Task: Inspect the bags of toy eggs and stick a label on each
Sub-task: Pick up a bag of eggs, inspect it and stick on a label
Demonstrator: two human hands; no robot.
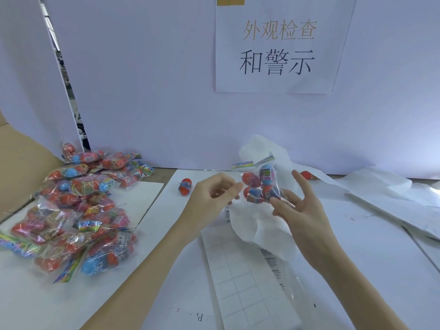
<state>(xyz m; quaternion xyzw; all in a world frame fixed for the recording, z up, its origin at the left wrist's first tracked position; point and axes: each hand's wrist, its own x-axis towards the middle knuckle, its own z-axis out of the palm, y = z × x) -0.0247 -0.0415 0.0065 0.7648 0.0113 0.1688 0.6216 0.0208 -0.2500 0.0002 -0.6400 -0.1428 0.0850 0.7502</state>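
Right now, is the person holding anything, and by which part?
Yes. The right hand pinches a clear plastic bag of red and blue toy eggs at its lower end. The left hand touches its left edge with curled fingers; its grip is unclear.

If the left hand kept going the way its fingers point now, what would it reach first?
Most likely the bag of toy eggs held up by the right hand: the left hand has its fingertips aimed rightward at the bag's near edge, though depth is uncertain.
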